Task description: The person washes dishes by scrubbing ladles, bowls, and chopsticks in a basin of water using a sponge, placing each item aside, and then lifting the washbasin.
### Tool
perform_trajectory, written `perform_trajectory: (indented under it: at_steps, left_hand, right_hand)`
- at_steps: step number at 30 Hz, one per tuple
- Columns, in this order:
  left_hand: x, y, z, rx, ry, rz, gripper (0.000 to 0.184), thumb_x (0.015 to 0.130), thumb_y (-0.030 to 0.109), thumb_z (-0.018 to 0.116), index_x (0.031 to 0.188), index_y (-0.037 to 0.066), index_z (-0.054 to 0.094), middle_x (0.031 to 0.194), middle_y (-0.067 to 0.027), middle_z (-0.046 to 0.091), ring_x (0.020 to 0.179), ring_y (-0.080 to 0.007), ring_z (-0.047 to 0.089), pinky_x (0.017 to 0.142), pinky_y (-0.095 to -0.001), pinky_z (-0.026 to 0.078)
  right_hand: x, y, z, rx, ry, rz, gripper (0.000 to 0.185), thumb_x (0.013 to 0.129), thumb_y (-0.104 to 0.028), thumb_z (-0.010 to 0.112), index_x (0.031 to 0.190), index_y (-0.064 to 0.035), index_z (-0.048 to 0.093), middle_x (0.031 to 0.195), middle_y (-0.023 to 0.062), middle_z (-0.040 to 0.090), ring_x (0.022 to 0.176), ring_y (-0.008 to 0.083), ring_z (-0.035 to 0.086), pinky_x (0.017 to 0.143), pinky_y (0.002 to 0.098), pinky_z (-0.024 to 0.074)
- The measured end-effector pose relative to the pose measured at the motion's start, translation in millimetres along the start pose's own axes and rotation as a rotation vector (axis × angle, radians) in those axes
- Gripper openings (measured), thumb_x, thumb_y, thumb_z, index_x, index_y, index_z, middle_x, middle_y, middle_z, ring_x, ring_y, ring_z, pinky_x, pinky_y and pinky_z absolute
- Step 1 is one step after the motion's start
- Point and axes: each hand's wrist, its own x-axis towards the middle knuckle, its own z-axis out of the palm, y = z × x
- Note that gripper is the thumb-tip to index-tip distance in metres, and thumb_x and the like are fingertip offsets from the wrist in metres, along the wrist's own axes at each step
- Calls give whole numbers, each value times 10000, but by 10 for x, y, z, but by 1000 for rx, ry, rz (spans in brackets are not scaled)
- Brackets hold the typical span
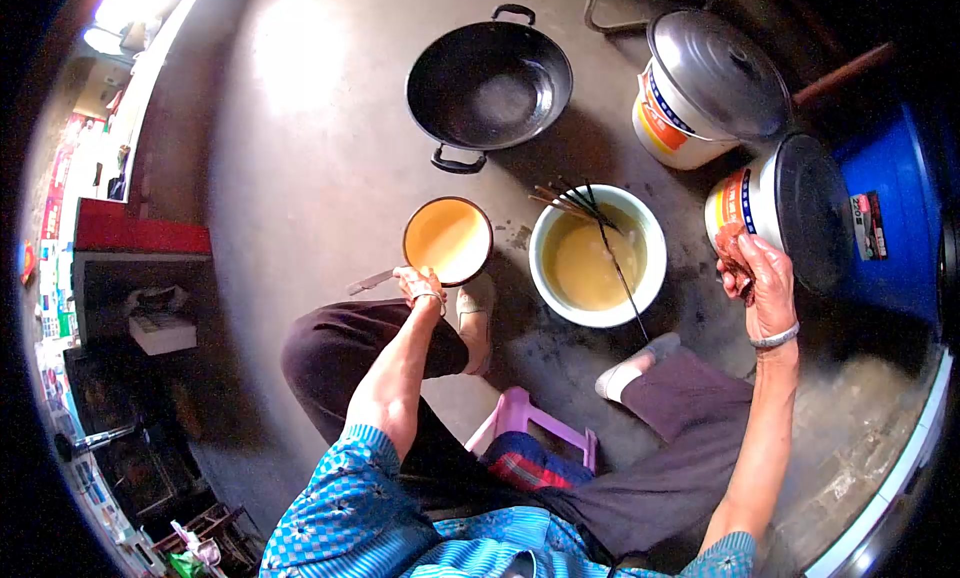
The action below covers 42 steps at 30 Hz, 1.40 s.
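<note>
Left hand (422,286) — fingers curled closed at near edge of yellow-lined pan (448,240), grey handle (370,282) jutting out past hand. Pan just left of basin; whether resting on floor (330,178), cannot tell. Right hand (770,283) well apart, closed round crumpled brown wad (735,258), near lidded buckets (668,136). Pale basin (657,268) on floor between hands — cloudy liquid (590,273) inside, thin sticks (568,202) leaning at far rim. Black wok (490,83) beyond, bare inside.
</note>
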Motion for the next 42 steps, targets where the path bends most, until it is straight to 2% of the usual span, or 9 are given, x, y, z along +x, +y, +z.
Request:
perform_trajectory:
  at_steps: [7,9,13,19,23,29,35,38,42]
  left_hand:
    - [887,-796,344,316,-61,82,411,791,281,571,1066,-3,460,868,-212,612,722,-362,632,608,-449,511]
    - [-328,200,-192,324,120,142,424,806,236,536,1141,-6,440,994,-237,545,802,-370,608,678,-445,502]
    - [-807,500,-51,112,169,1019,442,811,171,519,1214,18,422,1054,-204,504,867,-389,575,715,-446,484]
    - [-1560,1074,520,376,-434,1561,480,716,39,512,1192,12,456,1099,-159,492,1043,-318,477,906,-404,392]
    - [-1594,1440,1104,495,-404,1999,518,749,84,472,1256,-8,417,1272,-171,418,1151,-326,410,979,-451,334]
    - [-1403,1544,1826,1355,-77,2304,481,875,150,431,1334,21,367,1233,-138,486,1179,-248,410,1005,-463,279]
    - [-1302,1357,1926,1544,-275,2141,397,869,136,458,1236,-14,447,979,-116,599,917,-255,593,824,-473,416]
    - [-1265,1247,1776,1247,-401,1850,270,856,137,488,1072,-21,518,881,-124,618,795,-231,645,567,-376,532]
    - [-1432,1417,1237,1233,-670,1373,185,847,122,489,980,-6,506,878,-189,618,830,-300,645,673,-408,540]
  right_hand:
    - [25,35,-70,-20,-18,-13,306,901,-306,529,949,-16,611,705,33,592,518,47,484,464,169,353]
    - [4,19,-82,-30,-22,-19,309,900,-314,533,952,-19,612,704,30,594,520,47,488,465,170,354]
    - [-56,-10,-140,-14,-28,-29,305,898,-315,533,932,-21,609,707,31,595,527,46,493,468,173,360]
    - [-129,-7,-274,-6,23,-3,297,896,-309,529,918,-24,607,706,30,594,536,43,497,481,168,366]
    - [-104,89,-436,-23,28,31,285,899,-302,519,887,-32,609,709,33,596,539,46,497,490,174,368]
    - [-98,73,-524,-120,28,23,293,899,-290,507,845,-18,602,716,41,599,564,51,497,502,174,363]
    - [-65,-9,-491,-94,5,33,260,895,-249,516,823,-11,594,714,39,600,570,46,486,521,180,375]
    - [-67,-36,-461,-91,-11,17,252,897,-238,513,817,-12,593,711,33,595,568,45,481,518,182,371]
    - [-93,-10,-449,-77,-19,-75,262,896,-236,534,761,-20,596,619,4,551,520,56,475,491,219,384]
